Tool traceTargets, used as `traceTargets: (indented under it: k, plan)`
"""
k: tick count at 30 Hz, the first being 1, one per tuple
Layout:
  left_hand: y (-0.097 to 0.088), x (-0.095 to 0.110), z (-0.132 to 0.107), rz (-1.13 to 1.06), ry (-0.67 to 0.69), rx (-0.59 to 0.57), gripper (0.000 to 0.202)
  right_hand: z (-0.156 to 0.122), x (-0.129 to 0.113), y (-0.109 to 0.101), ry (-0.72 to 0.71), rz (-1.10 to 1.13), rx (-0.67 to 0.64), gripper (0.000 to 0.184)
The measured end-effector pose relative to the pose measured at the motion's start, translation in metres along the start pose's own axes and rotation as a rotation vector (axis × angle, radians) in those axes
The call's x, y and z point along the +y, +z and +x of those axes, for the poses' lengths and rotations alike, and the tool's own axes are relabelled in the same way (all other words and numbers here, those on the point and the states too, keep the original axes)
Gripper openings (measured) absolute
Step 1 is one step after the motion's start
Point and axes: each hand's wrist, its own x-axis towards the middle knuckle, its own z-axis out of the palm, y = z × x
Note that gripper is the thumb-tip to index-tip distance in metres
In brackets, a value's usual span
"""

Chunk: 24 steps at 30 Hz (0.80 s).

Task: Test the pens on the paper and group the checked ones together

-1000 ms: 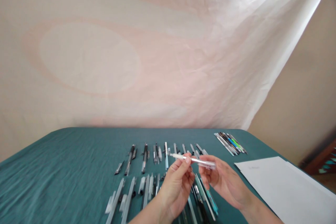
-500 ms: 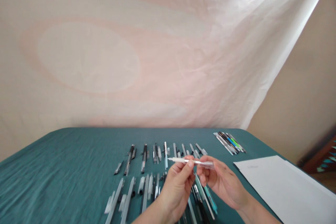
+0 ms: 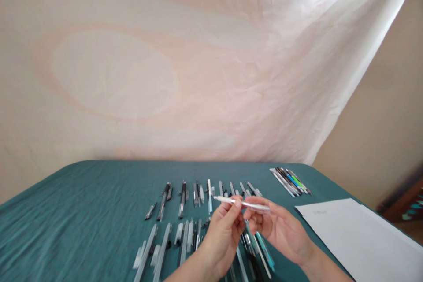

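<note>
A white pen (image 3: 222, 199) with a clear rear part is held up above the table, its tip pointing left. My left hand (image 3: 224, 233) pinches the pen's front half between thumb and fingers. On the clear rear end, the fingers of my right hand (image 3: 280, 231) are closed, with the thumb partly hidden. Beneath and around both hands lie several pen parts, among them grey barrels (image 3: 161, 253), black-tipped pens (image 3: 164, 201) and a teal pen (image 3: 265, 251). My hands and forearms cover some of these pieces.
White paper sheets (image 3: 360, 238) lie at the right, with a faint scribble near one corner. A bundle of assembled-looking pens (image 3: 291, 182) rests at the back right on the green cloth (image 3: 82, 220). A pale hanging sheet (image 3: 198, 75) stands behind the table.
The pen has tilted slightly, its tip a little higher and its rear end a little lower. Both hands keep their hold. The view has shifted slightly.
</note>
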Motion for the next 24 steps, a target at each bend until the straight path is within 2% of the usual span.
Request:
traceTargets:
  k: [5,11,15,19,22,24]
  plan:
    - [-0.002,-0.002,0.002,-0.021,-0.017,0.045,0.021,0.001,0.002,-0.002,-0.008,-0.169,-0.011,0.034]
    - [-0.011,-0.005,0.004,0.008,0.013,0.193,0.023,0.000,-0.001,0.002,-0.023,-0.672,-0.002,0.037]
    - [-0.011,-0.009,0.001,0.025,-0.017,0.173,0.028,-0.004,-0.003,0.005,-0.065,-0.891,-0.009,0.041]
    - [-0.006,-0.011,-0.003,-0.034,-0.085,0.154,0.026,-0.007,-0.010,0.001,-0.200,-1.200,0.045,0.049]
    - [-0.005,-0.011,-0.004,-0.047,-0.162,0.191,0.023,-0.007,-0.017,-0.003,-0.268,-1.299,0.079,0.052]
    - [-0.005,-0.010,-0.003,-0.041,-0.205,0.170,0.022,-0.006,-0.021,-0.005,-0.284,-1.310,0.071,0.054]
